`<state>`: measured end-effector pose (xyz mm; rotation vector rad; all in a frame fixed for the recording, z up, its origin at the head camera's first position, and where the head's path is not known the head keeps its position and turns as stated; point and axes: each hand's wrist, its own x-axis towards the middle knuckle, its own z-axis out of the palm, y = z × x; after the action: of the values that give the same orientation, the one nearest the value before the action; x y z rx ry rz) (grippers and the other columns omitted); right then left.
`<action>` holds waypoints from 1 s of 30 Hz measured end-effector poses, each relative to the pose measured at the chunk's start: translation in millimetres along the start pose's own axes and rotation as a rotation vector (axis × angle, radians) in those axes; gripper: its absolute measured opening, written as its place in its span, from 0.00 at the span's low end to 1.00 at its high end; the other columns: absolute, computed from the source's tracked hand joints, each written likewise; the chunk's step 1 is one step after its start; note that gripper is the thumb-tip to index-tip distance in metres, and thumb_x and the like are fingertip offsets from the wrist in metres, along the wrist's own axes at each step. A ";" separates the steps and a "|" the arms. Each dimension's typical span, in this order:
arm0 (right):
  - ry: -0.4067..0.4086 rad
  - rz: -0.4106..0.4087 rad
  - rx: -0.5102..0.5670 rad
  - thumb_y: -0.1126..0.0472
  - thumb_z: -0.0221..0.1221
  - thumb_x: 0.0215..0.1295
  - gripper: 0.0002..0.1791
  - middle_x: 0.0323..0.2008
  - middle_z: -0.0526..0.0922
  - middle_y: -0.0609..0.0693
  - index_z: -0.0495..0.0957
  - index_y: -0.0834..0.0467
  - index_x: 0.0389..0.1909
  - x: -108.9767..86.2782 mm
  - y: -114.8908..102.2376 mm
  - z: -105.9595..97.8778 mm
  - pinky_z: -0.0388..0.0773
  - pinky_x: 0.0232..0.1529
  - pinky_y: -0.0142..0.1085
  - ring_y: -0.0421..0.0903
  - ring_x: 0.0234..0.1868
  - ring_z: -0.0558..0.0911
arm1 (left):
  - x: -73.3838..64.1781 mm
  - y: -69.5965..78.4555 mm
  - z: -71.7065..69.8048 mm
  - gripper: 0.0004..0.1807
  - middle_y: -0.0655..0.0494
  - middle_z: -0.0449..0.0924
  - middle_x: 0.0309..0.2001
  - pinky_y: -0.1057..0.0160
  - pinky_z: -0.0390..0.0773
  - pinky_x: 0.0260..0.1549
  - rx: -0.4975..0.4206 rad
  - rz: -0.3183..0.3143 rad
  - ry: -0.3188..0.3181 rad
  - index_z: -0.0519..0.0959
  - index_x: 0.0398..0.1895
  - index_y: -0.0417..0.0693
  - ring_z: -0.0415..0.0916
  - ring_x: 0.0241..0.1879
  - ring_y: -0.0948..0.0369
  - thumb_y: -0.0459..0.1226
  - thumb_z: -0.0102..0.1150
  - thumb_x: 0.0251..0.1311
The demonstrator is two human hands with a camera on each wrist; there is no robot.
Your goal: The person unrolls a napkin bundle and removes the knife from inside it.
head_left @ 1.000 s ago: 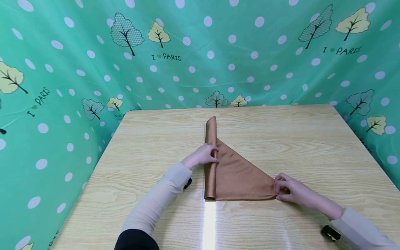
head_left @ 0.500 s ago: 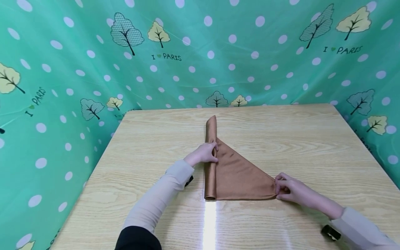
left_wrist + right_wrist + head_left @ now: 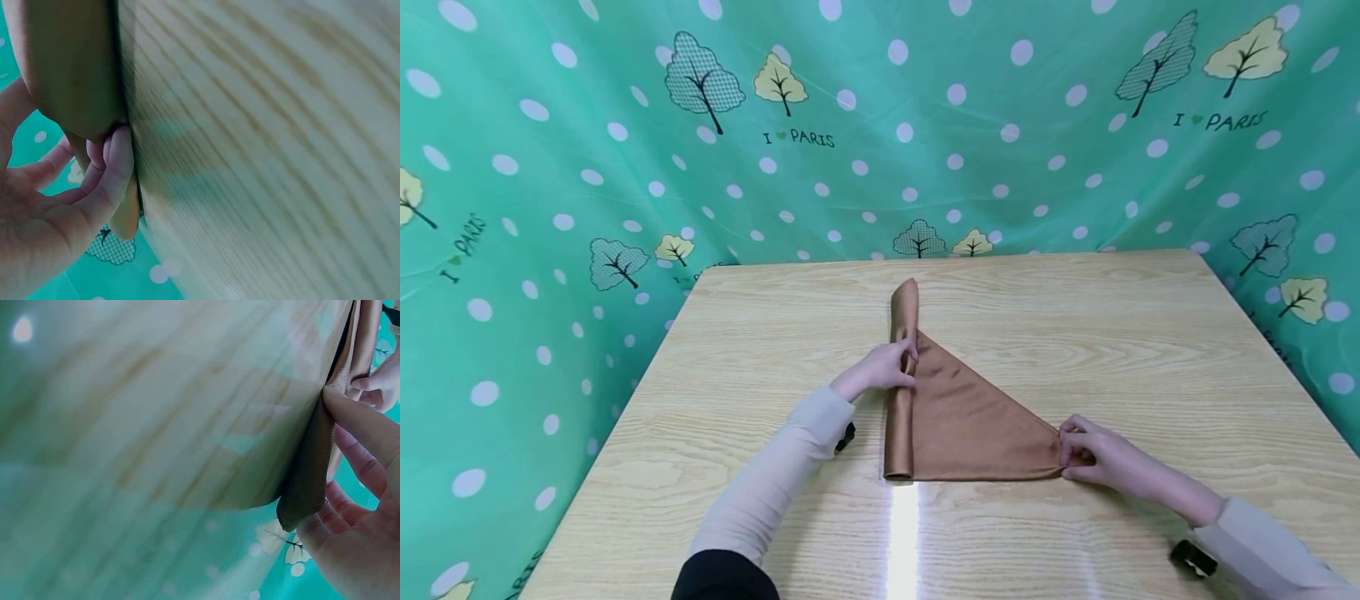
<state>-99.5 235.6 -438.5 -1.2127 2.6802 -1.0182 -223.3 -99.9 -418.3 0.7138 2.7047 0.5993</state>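
A brown satin cloth lies on the table, its left part rolled into a long tube and its right part a flat, tapering triangle. My left hand grips the rolled part near its middle, thumb on the near side and fingers over it. In the left wrist view, the left fingertips pinch the roll's underside against the wood. My right hand pinches the narrow right end of the cloth. In the right wrist view, the cloth's end sits between thumb and fingers, with a loose flap hanging down.
The wood-grain table stretches out on all sides of the cloth. Behind and to the left hangs a green dotted curtain with tree prints. A bright light reflection runs along the table's near middle.
My left hand and the rolled part have shifted slightly to the left, so the flat part shows a little wider. The right hand stays where it was, holding the end.
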 end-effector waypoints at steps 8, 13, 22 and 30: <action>-0.008 0.013 0.000 0.67 0.65 0.44 0.12 0.35 0.69 0.50 0.72 0.50 0.22 0.1 0.1 -0.3 0.67 0.24 0.27 0.34 0.29 0.68 | -7.6 -7.4 -3.0 0.15 0.49 0.77 0.34 0.66 0.69 0.34 -0.092 -0.005 0.045 0.75 0.39 0.42 0.70 0.31 0.59 0.31 0.60 0.44; -0.012 0.010 0.003 0.66 0.65 0.45 0.11 0.35 0.68 0.49 0.72 0.50 0.22 0.2 -0.3 -0.4 0.67 0.24 0.27 0.34 0.29 0.68 | -15.9 -9.2 -7.8 0.15 0.49 0.73 0.30 0.68 0.65 0.26 -0.207 -0.017 0.055 0.76 0.40 0.40 0.60 0.21 0.62 0.28 0.58 0.44; -0.016 0.000 0.012 0.65 0.65 0.47 0.09 0.35 0.68 0.49 0.73 0.51 0.23 0.7 -1.9 -1.6 0.67 0.24 0.27 0.34 0.29 0.68 | -27.3 -16.5 -13.0 0.18 0.52 0.71 0.24 0.70 0.64 0.23 -0.360 -0.061 0.075 0.76 0.43 0.36 0.62 0.22 0.64 0.24 0.56 0.44; -0.024 0.005 0.017 0.63 0.64 0.48 0.08 0.35 0.68 0.50 0.73 0.51 0.23 0.2 -1.6 -2.6 0.67 0.25 0.27 0.35 0.29 0.68 | -34.2 -28.3 -13.2 0.23 0.57 0.63 0.16 0.72 0.60 0.15 -0.546 -0.141 0.093 0.71 0.48 0.33 0.58 0.14 0.66 0.22 0.55 0.43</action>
<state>-99.4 236.1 -435.5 -1.2069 2.6498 -1.0173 -210.9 -144.4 -414.2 0.3534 2.4569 1.2849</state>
